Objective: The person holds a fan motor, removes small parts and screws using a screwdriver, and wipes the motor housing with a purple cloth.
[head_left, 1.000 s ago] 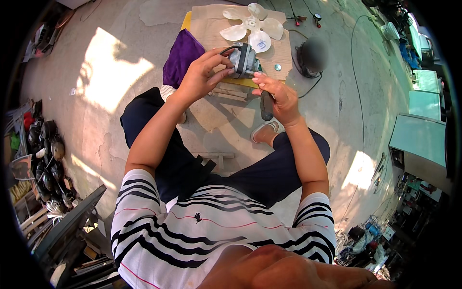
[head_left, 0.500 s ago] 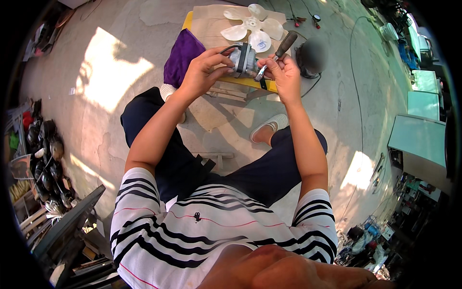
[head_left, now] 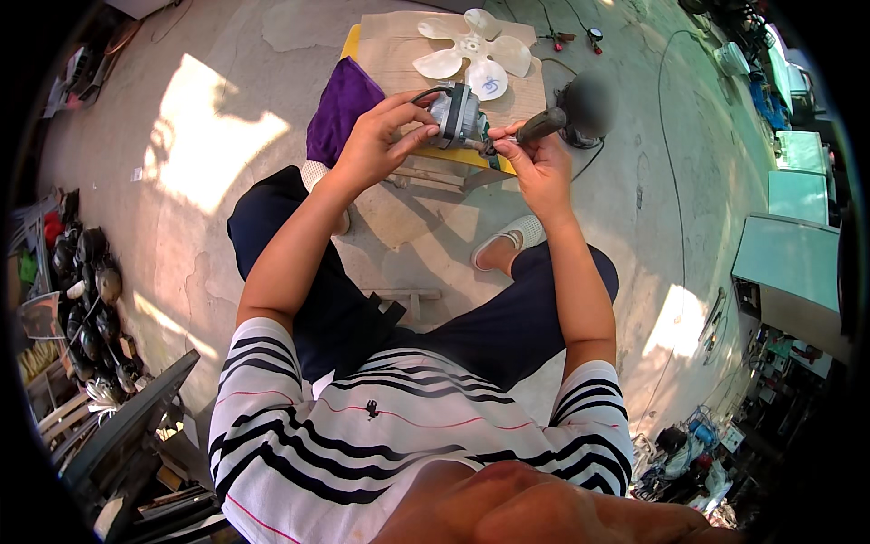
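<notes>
A small silver electric motor (head_left: 464, 113) with a black band around its body stands near the front edge of the small table. Fingertips and thumb of my left hand (head_left: 385, 136) grip its left side, where a black cable (head_left: 433, 92) curves out. My right hand (head_left: 542, 168) closes on a hand tool with a thick dark handle (head_left: 544, 125). Its handle points right, and its metal end is at the motor's right side, mostly hidden by my fingers; I cannot tell if they touch. Behind the motor lies a white five-bladed fan (head_left: 471, 45).
Brown cardboard (head_left: 385, 68) covers the yellow-edged table (head_left: 352, 41). A purple cloth (head_left: 346, 113) hangs off its left corner. Right of the table is a round dark object (head_left: 587, 102), partly blurred. Gauges with hoses (head_left: 594, 34) lie on the floor behind.
My right hand has turned the tool: its handle, pointing up and to the right before, now lies lower and more level. My left hand keeps its grip on the motor.
</notes>
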Action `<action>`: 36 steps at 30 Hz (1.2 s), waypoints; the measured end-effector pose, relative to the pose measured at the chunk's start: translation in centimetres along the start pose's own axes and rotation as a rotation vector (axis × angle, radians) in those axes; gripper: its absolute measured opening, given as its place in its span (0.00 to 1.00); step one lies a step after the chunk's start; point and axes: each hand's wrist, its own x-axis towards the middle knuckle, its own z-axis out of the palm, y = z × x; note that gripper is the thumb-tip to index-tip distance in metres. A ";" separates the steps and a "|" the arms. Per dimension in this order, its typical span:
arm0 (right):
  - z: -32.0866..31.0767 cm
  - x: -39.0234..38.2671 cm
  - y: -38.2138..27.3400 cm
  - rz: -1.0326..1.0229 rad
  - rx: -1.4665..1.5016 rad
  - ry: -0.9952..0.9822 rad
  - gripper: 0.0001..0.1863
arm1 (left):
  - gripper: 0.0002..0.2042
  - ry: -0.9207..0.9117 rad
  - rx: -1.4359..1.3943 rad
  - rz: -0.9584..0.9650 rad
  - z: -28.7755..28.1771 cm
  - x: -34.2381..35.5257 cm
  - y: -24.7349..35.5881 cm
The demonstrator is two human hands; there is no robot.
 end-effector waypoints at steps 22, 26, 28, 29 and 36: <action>0.6 -0.8 0.3 -0.754 -0.567 -0.090 0.23 | 0.07 0.011 0.006 -0.004 0.0 -0.1 -0.1; 0.6 -0.9 0.7 -0.833 -0.610 -0.108 0.21 | 0.07 0.011 -0.003 0.002 0.0 0.0 -0.1; 0.5 -1.0 1.0 -0.844 -0.622 -0.121 0.20 | 0.08 0.003 -0.006 -0.011 0.0 -0.1 -0.1; 0.4 -1.1 1.0 -0.830 -0.619 -0.125 0.20 | 0.08 0.004 -0.011 -0.018 0.0 -0.1 0.0; 1.0 -0.5 0.3 -0.438 -0.274 0.015 0.15 | 0.09 0.018 -0.015 0.002 0.3 -0.1 -0.6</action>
